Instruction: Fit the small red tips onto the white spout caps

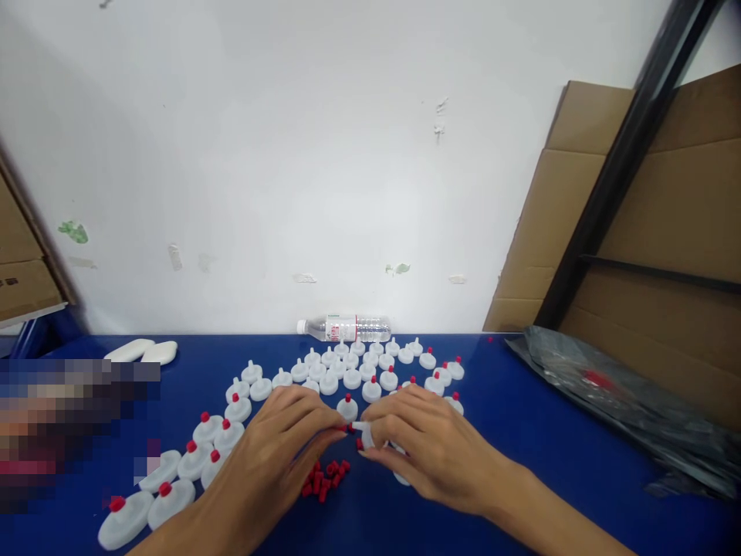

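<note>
White spouted disc (pixel 367 439) in right hand (pixel 414 436), red cap (pixel 342 428) (mostly hidden) in left hand (pixel 292 432), both grips closed.

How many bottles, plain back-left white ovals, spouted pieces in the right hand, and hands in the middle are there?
Plastic bottle: 1
Back-left white ovals: 2
Spouted white piece in right hand: 1
Bare left hand and right hand: 2
Total: 6

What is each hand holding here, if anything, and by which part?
The right hand holds a white spouted piece by its round body, spout toward the left hand, which seems to pinch a red cap; exactly where is unclear.
</note>
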A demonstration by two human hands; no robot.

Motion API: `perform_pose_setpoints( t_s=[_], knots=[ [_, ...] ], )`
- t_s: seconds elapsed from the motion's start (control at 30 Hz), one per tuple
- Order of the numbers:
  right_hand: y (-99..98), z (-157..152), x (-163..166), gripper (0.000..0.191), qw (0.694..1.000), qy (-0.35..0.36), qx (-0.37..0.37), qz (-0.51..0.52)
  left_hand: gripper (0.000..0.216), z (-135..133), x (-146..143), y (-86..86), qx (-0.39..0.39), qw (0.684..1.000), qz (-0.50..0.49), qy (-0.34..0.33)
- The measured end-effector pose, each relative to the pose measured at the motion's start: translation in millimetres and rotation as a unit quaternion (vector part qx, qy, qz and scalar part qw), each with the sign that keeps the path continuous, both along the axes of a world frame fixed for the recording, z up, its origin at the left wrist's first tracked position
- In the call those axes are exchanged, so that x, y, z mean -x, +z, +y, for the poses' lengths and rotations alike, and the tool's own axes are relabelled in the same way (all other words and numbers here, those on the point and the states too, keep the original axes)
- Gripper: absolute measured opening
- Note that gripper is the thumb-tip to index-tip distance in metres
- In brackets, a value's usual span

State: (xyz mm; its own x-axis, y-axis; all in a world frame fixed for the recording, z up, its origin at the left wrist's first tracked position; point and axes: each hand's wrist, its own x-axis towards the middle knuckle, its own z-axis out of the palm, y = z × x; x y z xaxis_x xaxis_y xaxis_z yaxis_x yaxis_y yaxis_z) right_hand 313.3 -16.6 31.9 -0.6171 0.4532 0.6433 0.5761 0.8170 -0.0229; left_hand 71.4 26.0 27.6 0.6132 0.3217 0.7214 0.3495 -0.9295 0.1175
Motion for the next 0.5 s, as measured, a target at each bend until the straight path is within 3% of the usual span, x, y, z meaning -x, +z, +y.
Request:
perform_pose_setpoints(
  t_s=[0.33, 0.5],
  knots=[
    [-7.1, -4, 10, 0.008, 0.999, 0.023, -0.041, 0.021, 0.008, 0, -1, -4.1, -0.005, 1.0, 0.008, -0.019],
    [-6.7, -10, 15, 0.015, 0.998, 0.022, -0.06, 0.01, 0.019, 1, 0, -15.4, -0.022, 0.999, 0.028, -0.022]
  ],
)
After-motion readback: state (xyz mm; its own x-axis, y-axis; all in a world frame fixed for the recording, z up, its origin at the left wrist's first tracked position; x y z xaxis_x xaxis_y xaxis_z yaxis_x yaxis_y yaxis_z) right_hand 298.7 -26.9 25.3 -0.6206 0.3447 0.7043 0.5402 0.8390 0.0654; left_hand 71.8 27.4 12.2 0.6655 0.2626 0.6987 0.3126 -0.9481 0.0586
